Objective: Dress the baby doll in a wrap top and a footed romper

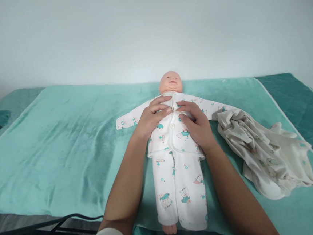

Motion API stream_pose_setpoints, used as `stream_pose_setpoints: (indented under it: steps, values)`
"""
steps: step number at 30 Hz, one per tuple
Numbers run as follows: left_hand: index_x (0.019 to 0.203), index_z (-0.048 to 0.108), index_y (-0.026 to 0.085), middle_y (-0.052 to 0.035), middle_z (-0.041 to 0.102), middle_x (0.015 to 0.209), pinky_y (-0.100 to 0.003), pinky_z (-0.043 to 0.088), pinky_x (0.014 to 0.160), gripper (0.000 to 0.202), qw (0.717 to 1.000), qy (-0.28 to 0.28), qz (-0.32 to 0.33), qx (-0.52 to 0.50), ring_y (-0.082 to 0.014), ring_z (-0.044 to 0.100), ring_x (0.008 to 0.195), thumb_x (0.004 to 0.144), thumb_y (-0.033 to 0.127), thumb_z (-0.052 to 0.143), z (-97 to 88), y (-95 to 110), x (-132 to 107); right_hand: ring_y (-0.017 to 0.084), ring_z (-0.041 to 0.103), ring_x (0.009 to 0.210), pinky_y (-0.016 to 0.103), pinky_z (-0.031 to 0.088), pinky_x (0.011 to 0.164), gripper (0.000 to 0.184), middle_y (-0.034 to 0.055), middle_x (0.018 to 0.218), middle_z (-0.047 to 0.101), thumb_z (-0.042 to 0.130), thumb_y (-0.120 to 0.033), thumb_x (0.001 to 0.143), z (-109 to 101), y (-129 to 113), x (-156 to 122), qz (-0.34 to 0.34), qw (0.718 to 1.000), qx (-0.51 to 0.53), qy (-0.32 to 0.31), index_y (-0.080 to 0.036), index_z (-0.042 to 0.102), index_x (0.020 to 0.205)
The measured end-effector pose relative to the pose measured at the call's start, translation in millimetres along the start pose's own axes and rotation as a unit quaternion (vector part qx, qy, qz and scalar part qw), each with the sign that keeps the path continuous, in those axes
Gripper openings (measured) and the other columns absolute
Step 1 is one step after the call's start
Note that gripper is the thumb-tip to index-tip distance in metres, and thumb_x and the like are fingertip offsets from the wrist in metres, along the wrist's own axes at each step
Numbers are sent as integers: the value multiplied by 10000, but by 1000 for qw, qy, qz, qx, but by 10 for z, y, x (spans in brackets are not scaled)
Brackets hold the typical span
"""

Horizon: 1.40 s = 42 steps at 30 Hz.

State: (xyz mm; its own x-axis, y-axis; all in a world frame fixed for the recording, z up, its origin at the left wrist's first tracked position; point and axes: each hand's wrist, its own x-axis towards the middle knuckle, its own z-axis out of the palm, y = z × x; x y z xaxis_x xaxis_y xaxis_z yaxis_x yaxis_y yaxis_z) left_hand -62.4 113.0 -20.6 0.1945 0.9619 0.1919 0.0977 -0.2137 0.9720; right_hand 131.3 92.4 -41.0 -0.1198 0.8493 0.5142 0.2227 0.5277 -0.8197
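Note:
A baby doll (170, 82) lies on its back on a teal blanket (65, 140), head toward the wall. It wears a white printed jacket (174, 130) and matching trousers (179, 188). My left hand (152, 116) rests on the doll's chest, fingers pinched on the left edge of the jacket front. My right hand (197, 123) pinches the right edge, beside a row of small buttons (173, 125). The fingertips of both hands meet at the jacket's upper front opening.
A crumpled cream printed garment (266, 151) lies on the blanket right of the doll. A darker green quilted cover (303, 101) shows at the far right. A black cable (45, 222) and a dark object sit at the lower left. A pale wall stands behind.

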Motion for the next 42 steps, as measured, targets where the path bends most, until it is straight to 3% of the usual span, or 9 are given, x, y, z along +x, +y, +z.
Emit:
stream_pose_setpoints:
  steps: [3,7,11,17,25,31,42]
  values:
    - [823,780,269,3,601,1487,-512,320,1260,146,999,-26,14,19,-289,394,1515,901,368,707,-56,36,-42,244,583,1289,493,458,1114,104,42,1324,655,605,-246,953,-52,-27,-8,3,1000,7,-7,-280,700,973]
    - [846,771,260,21,472,1614,-529,182,1317,131,987,-126,37,93,-288,214,1603,867,387,752,-183,101,-107,258,554,1332,507,428,1147,37,45,1392,614,667,-258,923,-124,-58,-5,-9,998,-2,-54,-267,686,893]
    - [887,778,278,45,365,1678,-560,234,1298,151,974,-188,43,116,-304,96,1628,856,424,759,-257,132,-138,262,493,1402,518,346,1222,36,35,1432,584,696,-244,901,-138,-52,8,-29,995,-30,-95,-280,695,901]
    - [858,760,262,39,384,1669,-605,149,1309,121,976,-171,53,126,-316,115,1623,861,383,749,-222,112,-142,258,441,1445,512,327,1244,46,9,1464,558,697,-254,910,-133,-53,15,-50,990,-49,-123,-294,709,891]
    - [832,754,257,45,395,1661,-604,134,1309,98,977,-171,57,117,-311,127,1620,860,350,749,-232,95,-139,278,385,1483,546,293,1260,45,2,1503,535,710,-289,913,-164,-66,20,-53,984,-73,-156,-287,724,870]
    - [796,750,247,38,423,1645,-544,171,1314,87,976,-173,59,116,-293,140,1619,845,319,757,-233,83,-117,285,374,1487,572,306,1249,32,-15,1502,547,729,-300,896,-153,-103,17,-38,984,-81,-154,-294,715,868]
    - [794,731,237,38,401,1658,-592,224,1286,96,977,-175,54,106,-316,134,1616,851,313,723,-220,96,-131,271,417,1469,545,321,1247,48,19,1479,576,717,-246,878,-124,-97,19,-52,986,-85,-135,-269,698,841]
